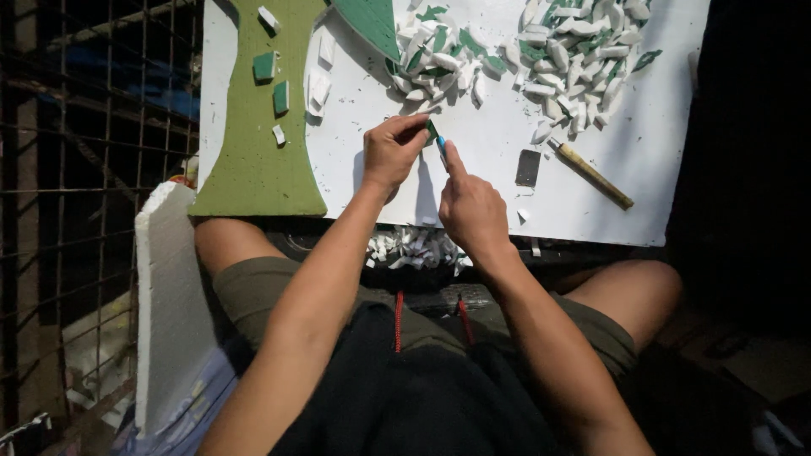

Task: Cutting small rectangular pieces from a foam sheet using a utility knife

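Left hand pinches small green-faced foam piece | right hand grips blue-handled knife | best trimmed in shallow cuts, away from fingers.

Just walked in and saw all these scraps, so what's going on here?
A seated person works over a white board. The left hand pinches a small green piece, and the right hand holds a blue-handled cutter against it. Heaps of white and green offcuts lie behind; a green foam sheet lies at left.
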